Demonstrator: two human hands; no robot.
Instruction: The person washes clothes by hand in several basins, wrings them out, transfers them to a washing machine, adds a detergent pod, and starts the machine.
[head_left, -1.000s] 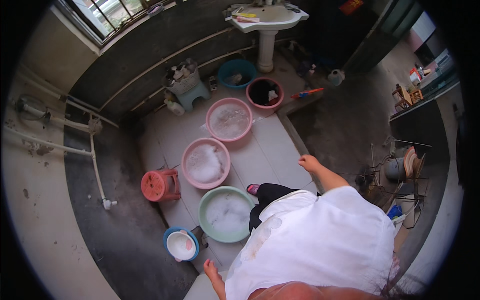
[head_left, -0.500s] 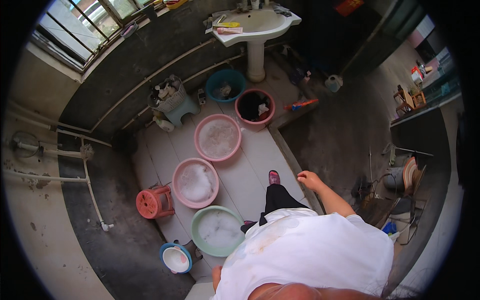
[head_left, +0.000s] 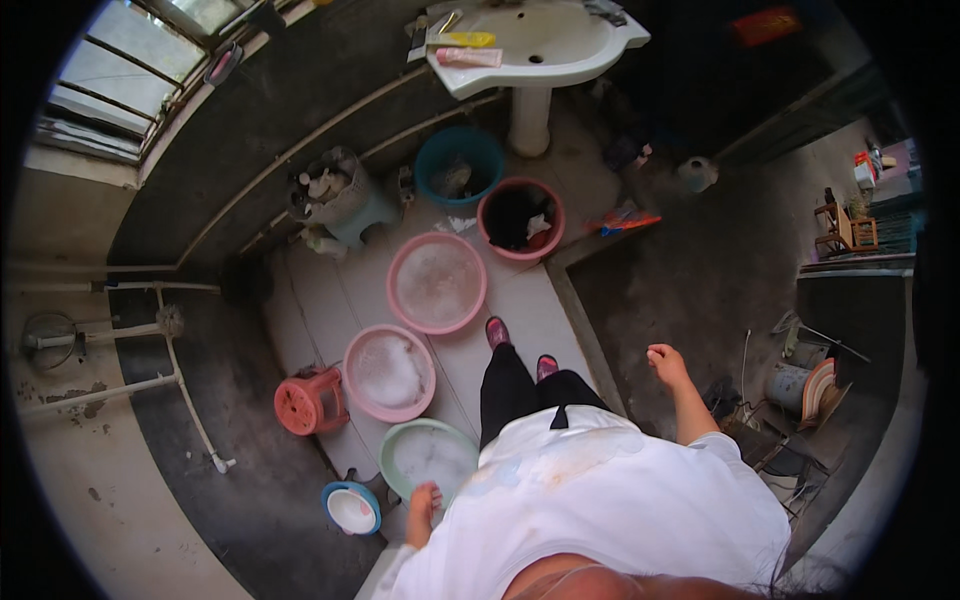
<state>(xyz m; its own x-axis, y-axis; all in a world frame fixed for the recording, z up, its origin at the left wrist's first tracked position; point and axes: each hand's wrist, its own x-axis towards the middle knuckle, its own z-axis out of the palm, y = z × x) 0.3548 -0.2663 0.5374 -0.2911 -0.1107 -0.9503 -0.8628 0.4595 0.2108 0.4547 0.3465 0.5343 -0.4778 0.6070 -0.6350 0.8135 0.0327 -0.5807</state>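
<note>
My left hand [head_left: 424,498] hangs beside the green basin [head_left: 393,443] of sudsy water, overlapping its near edge from above. Its fingers are loosely bent, with nothing in them. Out to the right, above the dark floor, my right hand [head_left: 667,366] is held away from my body, fingers curled in and empty. Farther off from the green basin stand a pink basin [head_left: 352,372] with thick white foam and another pink basin [head_left: 395,285] with cloudy, sudsy water. Beyond these are a pink basin of dark cloth [head_left: 490,239] and a teal basin [head_left: 427,150] with something pale in it.
A red stool [head_left: 297,405] and a small blue-and-white basin [head_left: 351,508] stand at the left. The white sink [head_left: 600,62] is at the back, beside a basket [head_left: 335,195] of bottles on a stool. A raised ledge [head_left: 590,345] borders the tiles on the right.
I have stepped forward, and both feet now show ahead of me. My left hand has come into view over the green basin; my right hand has swung farther right.
</note>
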